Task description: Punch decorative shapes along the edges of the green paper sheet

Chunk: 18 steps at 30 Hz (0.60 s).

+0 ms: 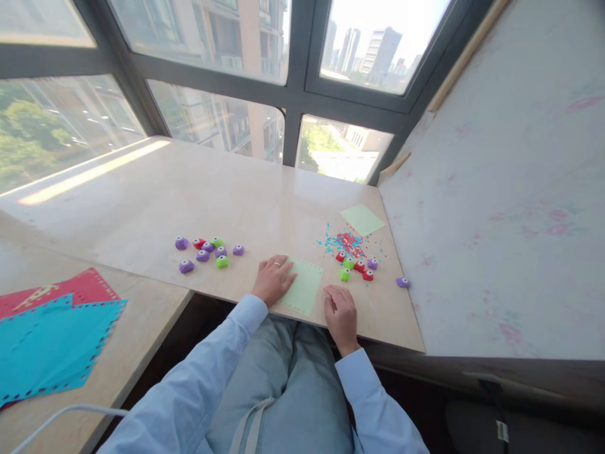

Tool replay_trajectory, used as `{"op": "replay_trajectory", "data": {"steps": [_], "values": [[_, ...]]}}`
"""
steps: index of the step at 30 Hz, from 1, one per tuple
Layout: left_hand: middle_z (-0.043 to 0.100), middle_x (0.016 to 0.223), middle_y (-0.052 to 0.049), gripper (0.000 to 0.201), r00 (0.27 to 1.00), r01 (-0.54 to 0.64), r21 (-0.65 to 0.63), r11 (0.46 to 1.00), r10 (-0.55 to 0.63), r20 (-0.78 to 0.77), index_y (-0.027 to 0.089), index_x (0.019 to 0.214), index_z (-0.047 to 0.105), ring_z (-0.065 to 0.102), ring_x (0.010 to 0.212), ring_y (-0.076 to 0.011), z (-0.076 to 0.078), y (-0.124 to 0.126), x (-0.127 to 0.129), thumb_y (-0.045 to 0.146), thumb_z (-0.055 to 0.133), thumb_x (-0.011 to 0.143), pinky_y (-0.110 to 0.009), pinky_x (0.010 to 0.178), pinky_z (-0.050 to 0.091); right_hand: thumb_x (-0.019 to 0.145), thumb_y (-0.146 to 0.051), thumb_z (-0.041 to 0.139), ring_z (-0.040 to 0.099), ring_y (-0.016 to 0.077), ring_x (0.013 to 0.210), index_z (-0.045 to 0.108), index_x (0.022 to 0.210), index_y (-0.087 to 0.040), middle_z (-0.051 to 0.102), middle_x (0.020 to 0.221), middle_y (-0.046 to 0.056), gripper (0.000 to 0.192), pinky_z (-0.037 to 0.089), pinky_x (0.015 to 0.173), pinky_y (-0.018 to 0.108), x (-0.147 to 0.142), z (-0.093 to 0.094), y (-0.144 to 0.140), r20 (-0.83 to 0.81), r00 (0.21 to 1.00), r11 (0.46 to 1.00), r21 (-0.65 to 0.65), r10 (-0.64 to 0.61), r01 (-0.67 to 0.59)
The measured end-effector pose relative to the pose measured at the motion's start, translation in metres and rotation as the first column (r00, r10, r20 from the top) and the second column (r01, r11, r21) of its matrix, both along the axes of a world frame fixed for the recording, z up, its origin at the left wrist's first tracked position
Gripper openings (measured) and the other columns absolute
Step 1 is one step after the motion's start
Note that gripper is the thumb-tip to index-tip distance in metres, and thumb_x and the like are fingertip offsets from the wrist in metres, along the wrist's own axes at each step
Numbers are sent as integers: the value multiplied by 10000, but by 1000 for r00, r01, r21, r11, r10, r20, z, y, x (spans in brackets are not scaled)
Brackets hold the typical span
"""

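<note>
A pale green sheet of paper (pixel 306 285) lies at the table's front edge, with small marks or holes along its borders. My left hand (pixel 275 279) rests on its left side, fingers stretched out flat, a ring on one finger. Just off the sheet's right edge is my right hand (pixel 341 315), its fingers curled in; whatever they hold, if anything, is hidden. Several small red, green and purple pieces with eye-like tops, such as a green one (pixel 345 274), sit beyond the right hand. More of them, including a purple one (pixel 186 266), are scattered to the left of my left hand.
Red and blue paper bits (pixel 348 243) are heaped at the right, beside another green sheet (pixel 362 220). A purple piece (pixel 403 282) stands at the right edge by the wall. Blue paper (pixel 61 347) with edge holes and red paper (pixel 89 284) lie on the left surface, near a white cable (pixel 80 408).
</note>
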<state>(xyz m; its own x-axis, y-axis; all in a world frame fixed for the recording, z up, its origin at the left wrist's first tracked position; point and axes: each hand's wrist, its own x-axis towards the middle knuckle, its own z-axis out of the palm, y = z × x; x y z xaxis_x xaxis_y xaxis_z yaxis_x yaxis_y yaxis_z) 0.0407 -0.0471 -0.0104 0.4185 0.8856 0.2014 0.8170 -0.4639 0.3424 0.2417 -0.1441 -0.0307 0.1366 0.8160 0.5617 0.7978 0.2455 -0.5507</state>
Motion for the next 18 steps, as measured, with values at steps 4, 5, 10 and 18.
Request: {"op": "replay_trajectory", "data": {"steps": [4, 5, 10, 18], "values": [[580, 1403, -125, 334, 998, -58, -2, 998, 58, 9, 240, 1228, 651, 477, 1335, -303, -3, 5, -12, 381, 498, 967, -488, 1056, 371, 876, -99, 448, 661, 245, 960, 738, 987, -182, 738, 966, 123, 321, 552, 902, 431, -1, 2, 1, -60, 997, 999, -14, -53, 53], [580, 1404, -126, 339, 998, -69, -5, 998, 69, 10, 240, 1234, 647, 480, 1332, -300, -2, 5, -13, 380, 492, 967, -484, 1055, 373, 876, -108, 451, 664, 246, 961, 738, 985, -186, 739, 969, 121, 317, 551, 904, 435, -1, 3, 1, -79, 995, 998, -19, -68, 67], [581, 1399, -140, 354, 995, -96, 7, 995, 96, 1, 213, 1239, 641, 490, 1318, -311, 2, 2, -11, 375, 483, 966, -477, 1041, 389, 897, -198, 473, 670, 242, 948, 712, 1003, -181, 725, 997, 129, 262, 560, 861, 416, 2, 1, -1, -217, 962, 986, -48, -165, 158], [566, 1417, -150, 370, 997, -77, -3, 997, 77, -8, 202, 1247, 641, 484, 1329, -328, 3, 0, -13, 385, 498, 958, -484, 1044, 397, 852, -365, 529, 610, 206, 696, 545, 1301, -117, 674, 880, 79, 514, 526, 695, 357, 24, 1, 12, -213, 898, 916, -213, -384, 341]]}}
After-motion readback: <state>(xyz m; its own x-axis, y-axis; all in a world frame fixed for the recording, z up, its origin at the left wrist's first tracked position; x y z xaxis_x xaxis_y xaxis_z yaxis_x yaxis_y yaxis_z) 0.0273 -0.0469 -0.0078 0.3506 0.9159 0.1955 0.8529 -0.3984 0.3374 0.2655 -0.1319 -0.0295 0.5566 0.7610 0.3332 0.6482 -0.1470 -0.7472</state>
